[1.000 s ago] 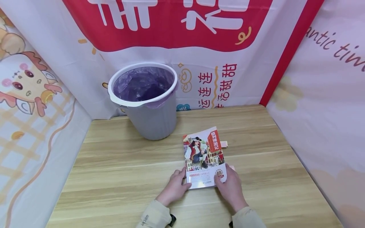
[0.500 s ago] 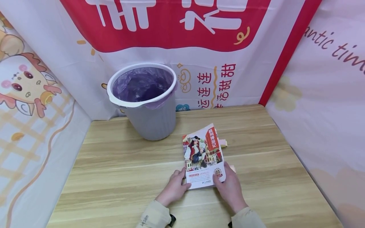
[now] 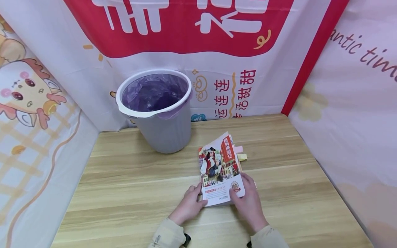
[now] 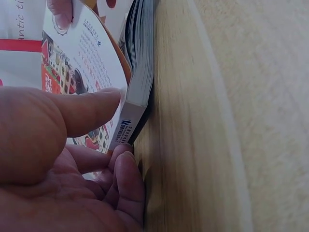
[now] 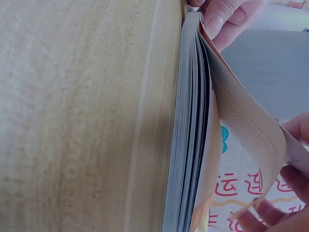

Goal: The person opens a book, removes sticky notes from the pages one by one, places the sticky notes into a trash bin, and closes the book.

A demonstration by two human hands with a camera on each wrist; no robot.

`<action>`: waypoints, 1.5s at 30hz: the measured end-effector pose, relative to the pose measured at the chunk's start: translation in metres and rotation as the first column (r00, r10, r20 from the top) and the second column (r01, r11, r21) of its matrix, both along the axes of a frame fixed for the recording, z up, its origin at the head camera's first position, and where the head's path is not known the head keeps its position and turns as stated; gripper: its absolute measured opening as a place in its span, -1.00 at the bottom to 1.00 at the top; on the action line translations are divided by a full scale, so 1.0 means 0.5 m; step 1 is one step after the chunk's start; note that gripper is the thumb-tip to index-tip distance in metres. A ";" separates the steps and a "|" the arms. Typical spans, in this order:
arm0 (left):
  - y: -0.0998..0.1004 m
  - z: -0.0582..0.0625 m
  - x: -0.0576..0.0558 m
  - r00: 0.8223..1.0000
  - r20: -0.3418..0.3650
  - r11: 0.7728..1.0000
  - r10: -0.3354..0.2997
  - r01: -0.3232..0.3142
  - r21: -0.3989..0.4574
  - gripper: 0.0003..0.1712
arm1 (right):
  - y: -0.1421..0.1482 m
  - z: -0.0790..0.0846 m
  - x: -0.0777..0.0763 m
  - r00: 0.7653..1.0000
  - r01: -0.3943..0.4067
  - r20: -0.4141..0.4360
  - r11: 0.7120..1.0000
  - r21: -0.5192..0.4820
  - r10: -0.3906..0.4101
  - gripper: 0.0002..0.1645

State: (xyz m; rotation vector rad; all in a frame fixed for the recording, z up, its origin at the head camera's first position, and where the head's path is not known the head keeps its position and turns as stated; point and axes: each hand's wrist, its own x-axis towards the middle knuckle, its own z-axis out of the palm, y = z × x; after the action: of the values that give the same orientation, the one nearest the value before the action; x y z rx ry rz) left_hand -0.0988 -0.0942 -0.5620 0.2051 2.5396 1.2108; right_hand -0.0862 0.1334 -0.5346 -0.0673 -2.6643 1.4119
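A paperback book with an illustrated cover lies on the wooden table, its front cover partly raised. My left hand holds the spine side at the lower corner. In the left wrist view its thumb presses the cover while the fingers curl beside the spine. At the right edge, my right hand pinches the lifted cover with its thumb on top. The right wrist view shows a printed leaf bent up with the cover, apart from the thick page block. Pink and yellow tabs stick out from the pages.
A grey bin lined with a purple bag stands behind the book, to the left. Printed cloth hangs along the table's back and both sides. The wooden table surrounds the book.
The cover's right edge has risen and swung left, with my right hand shifting slightly up and left along with it. More of the tabs shows. My left hand stays at the spine.
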 end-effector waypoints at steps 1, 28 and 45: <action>0.000 0.000 0.000 1.000 0.002 1.000 0.000 0.000 0.001 -0.07 | -0.001 0.001 0.001 1.000 0.002 -0.023 1.000 0.013 -0.001 -0.26; -0.097 0.029 0.004 0.987 -0.137 0.988 0.085 -0.065 0.141 -0.38 | -0.072 -0.001 0.004 0.911 -0.198 -0.310 0.949 0.246 0.271 0.09; -0.261 0.135 -0.009 0.845 -0.230 0.868 0.483 -0.425 0.258 -0.57 | -0.179 -0.022 -0.012 0.794 -0.504 -0.079 0.725 0.469 0.603 0.13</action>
State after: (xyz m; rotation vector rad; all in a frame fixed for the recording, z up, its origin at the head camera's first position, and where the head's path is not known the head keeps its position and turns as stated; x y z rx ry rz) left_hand -0.1035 -0.2249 -0.4946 -0.2175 2.8146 1.7277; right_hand -0.0923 0.0437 -0.5456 0.9633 -2.8298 0.8073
